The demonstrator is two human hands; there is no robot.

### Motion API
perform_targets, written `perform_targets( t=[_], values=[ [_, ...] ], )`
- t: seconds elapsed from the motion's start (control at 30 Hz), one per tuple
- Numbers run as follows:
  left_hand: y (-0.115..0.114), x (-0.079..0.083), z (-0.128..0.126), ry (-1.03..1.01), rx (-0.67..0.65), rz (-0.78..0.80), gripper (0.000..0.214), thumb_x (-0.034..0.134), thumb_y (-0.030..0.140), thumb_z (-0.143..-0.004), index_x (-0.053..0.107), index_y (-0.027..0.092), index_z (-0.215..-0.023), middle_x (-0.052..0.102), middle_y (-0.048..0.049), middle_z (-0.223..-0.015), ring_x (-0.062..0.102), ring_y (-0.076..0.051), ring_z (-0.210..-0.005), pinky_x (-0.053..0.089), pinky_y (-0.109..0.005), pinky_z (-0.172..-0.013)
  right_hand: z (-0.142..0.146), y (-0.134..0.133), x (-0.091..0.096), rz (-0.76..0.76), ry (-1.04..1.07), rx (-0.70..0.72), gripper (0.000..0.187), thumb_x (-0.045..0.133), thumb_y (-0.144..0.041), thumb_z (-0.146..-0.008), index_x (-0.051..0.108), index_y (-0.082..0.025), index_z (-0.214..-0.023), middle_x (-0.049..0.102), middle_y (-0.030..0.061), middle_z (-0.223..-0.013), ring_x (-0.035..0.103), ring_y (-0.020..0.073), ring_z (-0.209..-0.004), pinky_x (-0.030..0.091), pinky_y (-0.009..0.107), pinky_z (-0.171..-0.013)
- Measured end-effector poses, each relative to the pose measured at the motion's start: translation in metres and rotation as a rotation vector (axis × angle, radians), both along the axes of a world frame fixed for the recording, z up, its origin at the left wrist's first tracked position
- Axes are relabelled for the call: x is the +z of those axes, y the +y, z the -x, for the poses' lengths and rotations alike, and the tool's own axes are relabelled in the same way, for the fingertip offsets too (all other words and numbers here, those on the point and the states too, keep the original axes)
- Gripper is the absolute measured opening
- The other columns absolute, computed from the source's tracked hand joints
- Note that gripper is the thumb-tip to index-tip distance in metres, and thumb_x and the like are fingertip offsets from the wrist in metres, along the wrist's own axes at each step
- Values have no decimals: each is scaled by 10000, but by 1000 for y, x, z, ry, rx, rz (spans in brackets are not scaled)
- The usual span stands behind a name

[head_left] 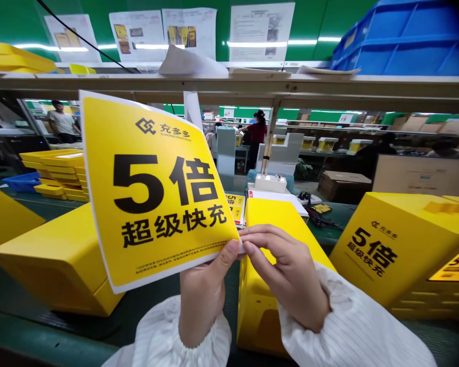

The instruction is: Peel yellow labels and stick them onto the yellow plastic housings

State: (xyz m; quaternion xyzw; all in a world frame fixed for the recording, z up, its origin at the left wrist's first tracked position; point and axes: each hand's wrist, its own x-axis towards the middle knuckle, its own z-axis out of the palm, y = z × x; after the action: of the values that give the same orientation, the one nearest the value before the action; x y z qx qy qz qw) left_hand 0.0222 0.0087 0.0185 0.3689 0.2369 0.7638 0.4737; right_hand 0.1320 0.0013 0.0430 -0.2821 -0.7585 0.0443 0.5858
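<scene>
A large yellow sticker with black print and a white border is held up in front of me, tilted to the left. My left hand grips its lower right edge, the thumb on the printed face and the fingers hidden behind. At that same corner, my right hand pinches the white edge between thumb and fingertips. Below my hands stands a plain yellow box-shaped casing. On the right is another yellow casing that bears the same black print.
More yellow casings lie to the left on the green bench. Stacked yellow covers and a blue tray sit behind. Printed sheets and cables lie beyond the middle casing. A shelf crosses overhead, and people work farther back.
</scene>
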Motion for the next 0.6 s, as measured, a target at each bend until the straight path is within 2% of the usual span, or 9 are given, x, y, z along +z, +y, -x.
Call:
perform_targets(
  t=[0.17,0.23,0.33,0.4,0.5,0.6],
  values=[
    [1,-4,-1,-20,21,36,283,810,194,-544,692,204,-801,674,-13,-867,640,-172,-815,553,-209,-733,1,0,-4,8,26,7,130,592,-54,-758,651,-145,-829,661,43,-826,618,96,-796,515,142,-745],
    [1,-4,-2,17,4,38,277,802,224,-560,692,185,-811,678,-35,-856,647,-191,-773,571,-235,-681,0,0,-5,24,22,19,135,567,-52,-772,646,-150,-819,661,39,-818,614,91,-788,510,143,-738],
    [2,1,7,78,-25,30,228,784,245,-589,689,149,-773,685,-62,-806,650,-194,-729,568,-223,-647,-6,4,-2,168,83,96,98,546,-117,-800,630,-154,-766,645,37,-787,604,100,-748,508,164,-681],
    [8,7,24,66,-7,18,211,784,216,-583,681,148,-755,687,-54,-790,648,-177,-721,555,-189,-638,-17,9,3,348,237,200,102,559,-186,-803,619,-162,-725,627,25,-742,592,100,-672,507,174,-611],
    [30,12,65,57,-13,27,344,777,165,-567,652,175,-887,679,-39,-888,641,-168,-754,548,-177,-613,-42,18,13,587,575,336,115,640,-242,-734,619,-158,-658,588,-2,-616,547,73,-532,479,136,-491],
    [61,-4,114,171,-94,172,507,765,130,-542,598,181,-1019,654,-63,-996,637,-186,-783,556,-211,-613,-72,21,21,740,790,334,164,718,-236,-622,596,-139,-568,533,-27,-515,479,33,-441,411,78,-397]
  ],
)
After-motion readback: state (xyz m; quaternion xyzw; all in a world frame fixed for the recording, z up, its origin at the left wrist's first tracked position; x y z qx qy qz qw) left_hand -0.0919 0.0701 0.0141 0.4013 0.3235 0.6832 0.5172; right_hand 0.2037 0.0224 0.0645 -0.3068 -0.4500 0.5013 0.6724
